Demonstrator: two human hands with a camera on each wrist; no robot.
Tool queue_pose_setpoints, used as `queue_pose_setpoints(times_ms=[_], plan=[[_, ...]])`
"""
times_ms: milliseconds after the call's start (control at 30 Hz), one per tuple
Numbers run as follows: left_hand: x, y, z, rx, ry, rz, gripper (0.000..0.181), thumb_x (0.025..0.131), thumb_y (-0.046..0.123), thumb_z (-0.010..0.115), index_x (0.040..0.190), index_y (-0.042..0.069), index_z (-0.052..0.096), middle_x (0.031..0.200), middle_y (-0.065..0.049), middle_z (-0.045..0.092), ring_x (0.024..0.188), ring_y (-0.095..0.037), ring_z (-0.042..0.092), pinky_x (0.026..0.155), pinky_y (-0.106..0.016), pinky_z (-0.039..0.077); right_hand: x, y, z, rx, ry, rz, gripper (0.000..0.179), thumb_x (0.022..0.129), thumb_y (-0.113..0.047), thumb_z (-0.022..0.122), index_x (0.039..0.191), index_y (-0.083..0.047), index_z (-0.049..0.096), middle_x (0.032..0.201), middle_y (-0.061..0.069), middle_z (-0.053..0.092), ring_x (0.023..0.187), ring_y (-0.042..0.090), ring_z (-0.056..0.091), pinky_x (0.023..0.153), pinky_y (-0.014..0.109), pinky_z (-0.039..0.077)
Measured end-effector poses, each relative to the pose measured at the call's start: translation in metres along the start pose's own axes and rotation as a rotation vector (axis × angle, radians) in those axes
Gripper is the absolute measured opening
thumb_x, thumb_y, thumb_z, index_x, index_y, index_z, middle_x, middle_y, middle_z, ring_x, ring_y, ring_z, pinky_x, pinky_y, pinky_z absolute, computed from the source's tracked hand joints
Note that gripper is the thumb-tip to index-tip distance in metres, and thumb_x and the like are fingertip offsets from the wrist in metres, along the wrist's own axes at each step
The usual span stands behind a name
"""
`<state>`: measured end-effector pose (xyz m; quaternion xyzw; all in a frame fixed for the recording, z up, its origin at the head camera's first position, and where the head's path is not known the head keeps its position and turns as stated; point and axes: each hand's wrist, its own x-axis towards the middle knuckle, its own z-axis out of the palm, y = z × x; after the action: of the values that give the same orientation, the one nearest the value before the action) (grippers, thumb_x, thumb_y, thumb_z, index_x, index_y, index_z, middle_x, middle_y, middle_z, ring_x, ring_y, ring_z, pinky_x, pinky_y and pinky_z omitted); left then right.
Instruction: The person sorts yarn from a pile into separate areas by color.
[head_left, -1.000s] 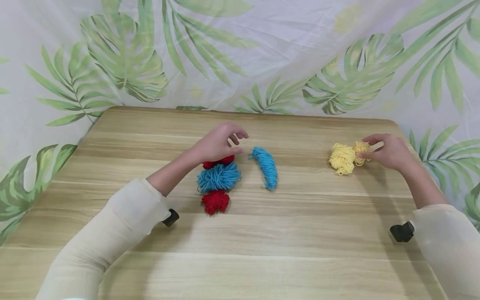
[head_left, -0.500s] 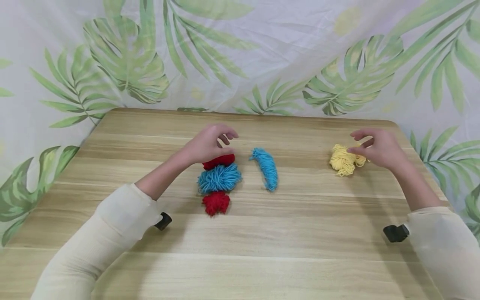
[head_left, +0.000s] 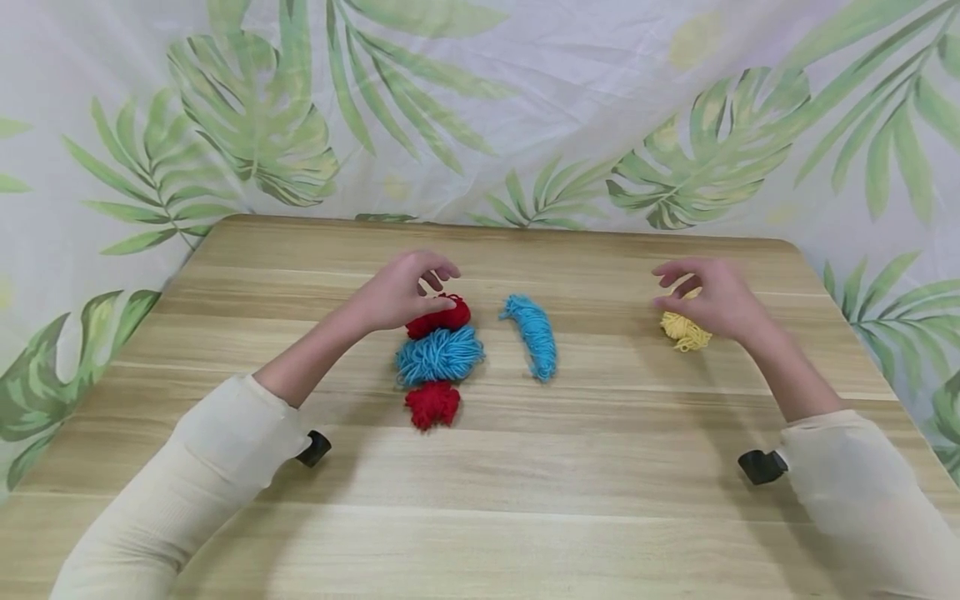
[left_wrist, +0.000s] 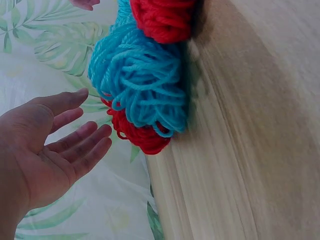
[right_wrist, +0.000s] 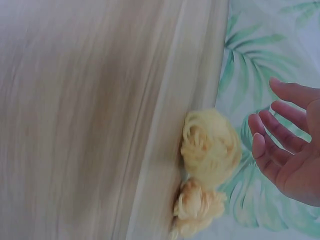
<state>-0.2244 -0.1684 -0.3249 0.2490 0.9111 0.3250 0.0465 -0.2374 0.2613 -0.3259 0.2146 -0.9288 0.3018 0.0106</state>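
Loosely curved and holding nothing, my left hand hovers by the far red yarn bundle. Below that bundle lie a blue yarn bundle and a near red yarn bundle, in a row that touches. A slim blue yarn bundle sits apart to their right. My right hand, fingers relaxed, is above a yellow yarn ball and hides part of it in the head view. In the right wrist view, that yellow ball adjoins a smaller yellow bundle; neither is held.
A wood-grain table carries all the yarn. Behind it hangs a white leaf-print cloth. Small black devices, one on the left cuff and one on the right cuff, jut from the sleeves.
My right hand has left the smaller yellow bundle and moved left over the yellow ball. My left hand has drawn slightly left. The yarn stays in place.
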Motion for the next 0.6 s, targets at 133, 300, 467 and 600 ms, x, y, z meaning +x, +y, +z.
queue_pose_setpoints(times_ms=[133,300,467,600], plan=[[-0.003,-0.003,-0.001,0.016,0.008,0.004,0.037,0.091,0.004,0.078,0.124,-0.009,0.067,0.126,-0.027,0.066,0.107,-0.038,0.068,0.092,-0.052,0.057,0.003,-0.010,0.008,0.012,-0.035,0.008,0.036,0.091,-0.007,0.078,0.124,0.006,0.069,0.108,0.024,0.072,0.093,0.038,0.073,0.071,0.016,0.048],[-0.008,-0.004,-0.003,0.036,0.027,-0.005,0.037,0.091,0.004,0.078,0.124,-0.008,0.067,0.126,-0.026,0.066,0.107,-0.039,0.068,0.093,-0.053,0.056,0.008,-0.017,0.018,0.030,-0.068,0.008,0.035,0.090,-0.005,0.078,0.123,0.006,0.070,0.106,0.022,0.073,0.093,0.036,0.072,0.073,0.019,0.049],[-0.012,-0.006,-0.004,0.065,0.030,-0.002,0.036,0.090,0.004,0.079,0.123,-0.009,0.068,0.123,-0.026,0.067,0.106,-0.038,0.068,0.093,-0.053,0.056,0.014,-0.023,0.028,0.041,-0.099,0.009,0.036,0.090,-0.004,0.077,0.124,0.006,0.069,0.105,0.022,0.073,0.094,0.035,0.072,0.075,0.028,0.052],[-0.015,-0.008,-0.004,0.087,0.029,0.005,0.035,0.090,0.003,0.079,0.122,-0.008,0.068,0.122,-0.026,0.067,0.106,-0.038,0.067,0.093,-0.051,0.056,0.016,-0.030,0.035,0.049,-0.119,0.006,0.036,0.090,-0.004,0.076,0.124,0.006,0.069,0.105,0.020,0.072,0.094,0.034,0.071,0.079,0.036,0.054]])
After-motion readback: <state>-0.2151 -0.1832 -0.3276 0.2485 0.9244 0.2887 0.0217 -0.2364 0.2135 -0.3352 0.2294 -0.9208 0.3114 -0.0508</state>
